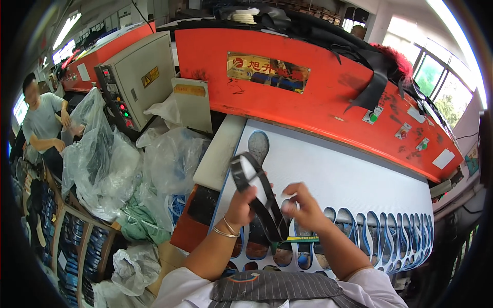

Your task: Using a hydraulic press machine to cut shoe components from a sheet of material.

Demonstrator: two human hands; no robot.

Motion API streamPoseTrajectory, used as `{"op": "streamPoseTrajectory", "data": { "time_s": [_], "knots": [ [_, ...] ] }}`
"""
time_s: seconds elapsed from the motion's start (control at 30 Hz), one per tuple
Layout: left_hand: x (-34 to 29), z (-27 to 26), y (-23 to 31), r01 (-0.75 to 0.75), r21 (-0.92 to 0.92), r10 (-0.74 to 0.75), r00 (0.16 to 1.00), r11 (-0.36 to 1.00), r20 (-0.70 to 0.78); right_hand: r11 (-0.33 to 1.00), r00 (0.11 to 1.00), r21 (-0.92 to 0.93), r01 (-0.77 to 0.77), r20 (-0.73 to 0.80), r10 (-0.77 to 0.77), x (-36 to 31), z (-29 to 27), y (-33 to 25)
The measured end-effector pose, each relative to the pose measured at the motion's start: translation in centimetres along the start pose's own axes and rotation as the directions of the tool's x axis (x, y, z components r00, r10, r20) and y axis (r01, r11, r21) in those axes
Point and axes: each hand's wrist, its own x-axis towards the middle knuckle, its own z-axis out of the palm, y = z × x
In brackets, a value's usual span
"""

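A black, sole-shaped cutting die (pixel 273 218), a tall band bent into a closed loop, is tilted upright over the white sheet (pixel 318 174). My left hand (pixel 240 206) is closed on the loop's left side, with bangles at the wrist. To its right hovers my right hand (pixel 306 208), fingers loosely curled and apart, with nothing seen in them; the fingertips are slightly blurred. Beyond the die, a sole-shaped cut-out (pixel 258 145) in the sheet shows a grey surface. A thin yellow-green strip (pixel 302 239) crosses below my hands, partly hidden by the die and my right forearm.
Several sole-shaped cut-outs (pixel 371 233) line the sheet's near edge. A red press beam (pixel 308 105) with buttons spans the far side. Left are a grey control cabinet (pixel 141 77), clear plastic bags (pixel 174 154) and a rack of blue pieces (pixel 72 231). Another person (pixel 43 120) stands far left.
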Motion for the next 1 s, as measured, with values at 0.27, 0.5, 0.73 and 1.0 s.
{"op": "streamPoseTrajectory", "data": {
  "time_s": [0.27, 0.5, 0.73, 1.0],
  "knots": [
    [-2.8, 5.6, 0.1, -0.165, 0.646, -0.021, 0.963, 0.746, 0.27, 0.898, 0.971, 0.375, -0.23, 0.023, 0.238, -1.3, 1.2, 1.7],
    [-4.0, 5.1, -0.4, -0.113, 0.623, 0.175, 0.984, 0.774, -0.039, 0.868, 0.946, 0.462, -0.183, -0.156, 0.283, 0.5, 3.0, -0.7],
    [-4.3, 6.3, -0.5, -0.29, 0.948, 0.538, 0.824, 0.129, 0.178, 0.485, 0.947, 0.834, -0.263, 0.128, 0.294, -0.7, 2.0, -4.6],
    [-5.4, 4.1, -0.7, -0.479, 0.809, 0.441, 0.841, 0.34, 0.313, 0.325, 0.908, 0.86, -0.393, 0.308, 0.284, -3.2, 1.7, -3.2]
  ]
}}
